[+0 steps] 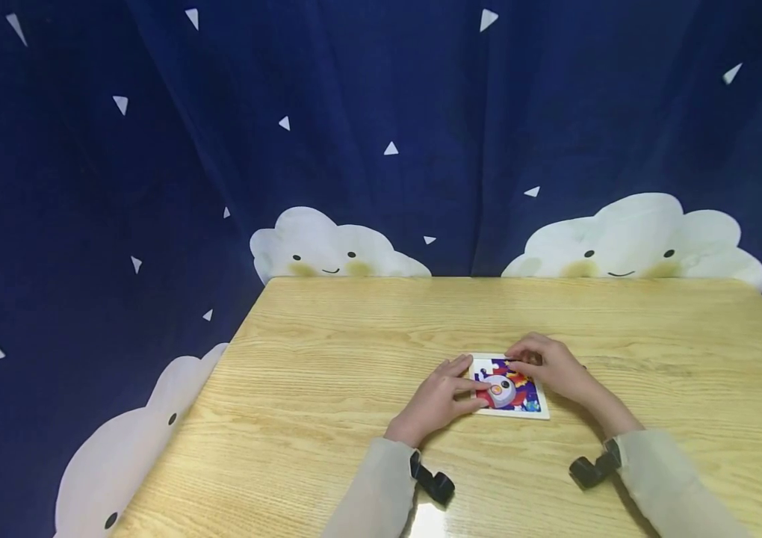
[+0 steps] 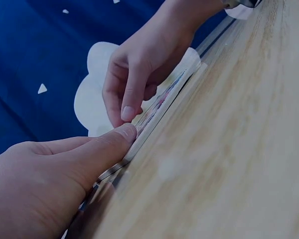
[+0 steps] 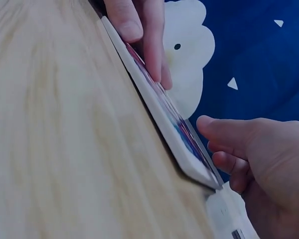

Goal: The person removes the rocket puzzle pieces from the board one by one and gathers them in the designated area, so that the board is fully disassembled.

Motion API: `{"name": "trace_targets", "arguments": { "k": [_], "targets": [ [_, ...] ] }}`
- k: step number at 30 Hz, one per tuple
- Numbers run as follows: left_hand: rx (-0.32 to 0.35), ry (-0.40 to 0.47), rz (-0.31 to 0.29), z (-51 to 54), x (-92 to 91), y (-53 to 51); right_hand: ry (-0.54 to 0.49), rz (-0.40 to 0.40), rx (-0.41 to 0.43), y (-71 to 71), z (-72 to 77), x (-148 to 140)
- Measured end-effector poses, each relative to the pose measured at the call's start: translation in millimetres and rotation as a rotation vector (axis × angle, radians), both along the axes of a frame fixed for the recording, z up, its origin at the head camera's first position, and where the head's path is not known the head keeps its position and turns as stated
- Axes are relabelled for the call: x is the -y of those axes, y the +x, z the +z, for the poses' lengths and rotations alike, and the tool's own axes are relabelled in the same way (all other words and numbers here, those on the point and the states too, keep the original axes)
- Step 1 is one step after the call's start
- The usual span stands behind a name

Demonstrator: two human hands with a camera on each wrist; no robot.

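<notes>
A picture puzzle with a penguin-like figure lies in a white frame [image 1: 512, 415] on the table, with a white gap at its upper left. My left hand [image 1: 436, 397] lies at the puzzle's left side, its extended fingers and thumb resting on the picture and frame edge. At the upper right, my right hand [image 1: 552, 368] bends over the puzzle, thumb and index fingertips close together near the top edge. Whether a piece is between them is hidden. The left wrist view shows the right hand [image 2: 147, 59] just above the picture, beyond the left thumb [image 2: 107, 149].
The wooden table [image 1: 327, 336] extends around the puzzle. Behind it hangs a dark blue curtain [image 1: 354, 75] with white triangles and smiling clouds. A black strap device is on each wrist, the left one [image 1: 436, 484] and the right one [image 1: 589, 471] hanging over the table.
</notes>
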State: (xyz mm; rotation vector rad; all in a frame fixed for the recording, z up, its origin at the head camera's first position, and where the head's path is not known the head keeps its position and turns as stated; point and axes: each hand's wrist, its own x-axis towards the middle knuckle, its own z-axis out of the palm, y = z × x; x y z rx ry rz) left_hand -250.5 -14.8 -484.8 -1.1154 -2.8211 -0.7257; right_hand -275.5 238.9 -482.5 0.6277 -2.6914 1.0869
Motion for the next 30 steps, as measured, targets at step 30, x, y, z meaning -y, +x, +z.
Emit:
{"name": "trace_targets", "arguments": {
  "k": [30],
  "targets": [
    [0.020,0.009,0.005,1.9,0.7,2.0,0.152,0.101,0.208,-0.3,20.6,17.4]
  ]
}}
